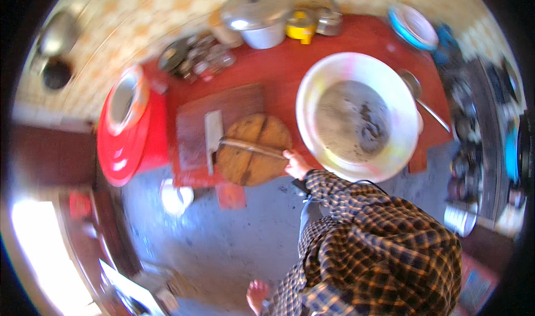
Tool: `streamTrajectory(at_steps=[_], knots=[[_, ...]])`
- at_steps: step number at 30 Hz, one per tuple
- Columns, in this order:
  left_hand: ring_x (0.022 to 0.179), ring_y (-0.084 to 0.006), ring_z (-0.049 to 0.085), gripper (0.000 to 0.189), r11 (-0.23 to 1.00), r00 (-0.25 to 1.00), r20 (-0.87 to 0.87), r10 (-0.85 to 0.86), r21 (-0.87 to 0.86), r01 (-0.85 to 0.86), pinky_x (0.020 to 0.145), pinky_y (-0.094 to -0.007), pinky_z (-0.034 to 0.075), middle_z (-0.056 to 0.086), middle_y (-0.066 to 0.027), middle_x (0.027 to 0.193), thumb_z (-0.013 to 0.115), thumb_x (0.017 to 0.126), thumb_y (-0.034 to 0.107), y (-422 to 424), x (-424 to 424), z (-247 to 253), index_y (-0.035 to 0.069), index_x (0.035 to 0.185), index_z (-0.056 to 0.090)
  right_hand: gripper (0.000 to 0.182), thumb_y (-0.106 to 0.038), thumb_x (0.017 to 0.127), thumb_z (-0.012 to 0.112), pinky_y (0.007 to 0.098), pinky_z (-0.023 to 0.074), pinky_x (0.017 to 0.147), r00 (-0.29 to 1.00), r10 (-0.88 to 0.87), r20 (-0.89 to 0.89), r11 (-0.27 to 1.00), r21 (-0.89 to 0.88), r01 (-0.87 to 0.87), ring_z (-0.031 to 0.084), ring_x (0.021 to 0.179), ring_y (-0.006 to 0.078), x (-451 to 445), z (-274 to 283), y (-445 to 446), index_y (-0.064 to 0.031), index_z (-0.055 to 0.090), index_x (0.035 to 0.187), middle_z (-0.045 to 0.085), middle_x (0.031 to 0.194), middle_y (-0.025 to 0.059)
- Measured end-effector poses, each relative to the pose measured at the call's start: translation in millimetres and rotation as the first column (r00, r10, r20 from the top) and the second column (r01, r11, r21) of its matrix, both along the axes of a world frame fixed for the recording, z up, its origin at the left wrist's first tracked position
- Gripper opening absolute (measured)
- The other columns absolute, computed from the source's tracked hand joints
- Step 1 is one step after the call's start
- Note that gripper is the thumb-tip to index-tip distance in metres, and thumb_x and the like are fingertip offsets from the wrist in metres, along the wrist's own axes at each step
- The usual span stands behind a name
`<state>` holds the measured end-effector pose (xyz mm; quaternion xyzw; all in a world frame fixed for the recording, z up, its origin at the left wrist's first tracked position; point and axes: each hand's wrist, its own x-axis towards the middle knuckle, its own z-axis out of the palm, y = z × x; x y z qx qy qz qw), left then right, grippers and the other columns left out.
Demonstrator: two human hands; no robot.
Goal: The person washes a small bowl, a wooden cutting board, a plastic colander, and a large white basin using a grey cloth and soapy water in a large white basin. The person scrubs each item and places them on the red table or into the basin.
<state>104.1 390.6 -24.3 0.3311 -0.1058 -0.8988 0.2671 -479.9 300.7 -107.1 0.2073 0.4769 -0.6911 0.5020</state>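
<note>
My right hand point(297, 165) grips the right end of the wooden bar across a round wooden lid point(234, 165). The lid lies at the front edge of a red table point(284, 73) and juts past it. Left of the lid, a cleaver point(214, 126) rests on a dark rectangular chopping board point(190, 128). Just right of my hand stands a large white basin point(309, 103) with murky grey-brown water and dark bits in it. Low in the view hangs my left hand point(257, 295), away from the table; its fingers are blurred.
A big lidded metal pot point(263, 23), a yellow appliance point(301, 28) and a kettle point(329, 19) line the wall. A ladle point(430, 111) lies right of the basin. At left is a red bucket point(154, 149); a white container point(176, 197) is near the table's front.
</note>
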Motion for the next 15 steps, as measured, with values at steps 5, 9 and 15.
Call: streamTrajectory(at_steps=[5, 9, 15], knots=[[0.106, -0.0251, 0.052, 0.019, 0.983, 0.811, 0.584, 0.021, 0.135, -0.123, 0.095, -0.0488, 0.037, 0.058, -0.0042, 0.111, 0.052, 0.089, 0.025, -19.1, -32.1, 14.9, 0.014, 0.103, 0.058, 0.034, -0.015, 0.088, 0.057, 0.0382, 0.0384, 0.092, 0.948, -0.314, -0.041, 0.947, -0.081, 0.31, 0.05, 0.105, 0.0234, 0.6, -1.5, -16.7, -0.004, 0.05, 0.12, 0.057, 0.114, 0.0096], [0.105, -0.0256, 0.052, 0.019, 0.987, 0.752, 0.658, -0.04, 0.143, -0.073, 0.095, -0.0492, 0.038, 0.058, -0.0046, 0.109, 0.052, 0.089, 0.025, -59.5, -50.6, 25.6, 0.013, 0.103, 0.058, 0.069, -0.037, 0.089, 0.054, 0.0411, 0.0254, 0.104, 0.985, -0.095, -0.142, 0.99, 0.087, 0.108, 0.025, 0.131, 0.0254, -10.6, -10.5, -11.9, -0.0058, 0.021, 0.142, 0.026, 0.144, 0.0155], [0.104, -0.0263, 0.052, 0.019, 0.987, 0.743, 0.652, -0.152, 0.146, 0.074, 0.094, -0.0498, 0.039, 0.059, -0.0053, 0.106, 0.052, 0.09, 0.025, -129.1, -113.4, 27.8, 0.012, 0.103, 0.058, 0.049, -0.031, 0.095, 0.047, 0.0386, 0.0493, 0.088, 0.847, 0.33, -0.418, 0.871, -0.212, -0.443, 0.056, 0.106, 0.0271, -9.4, 16.0, 32.5, 0.0049, 0.04, 0.128, 0.052, 0.12, 0.0191]])
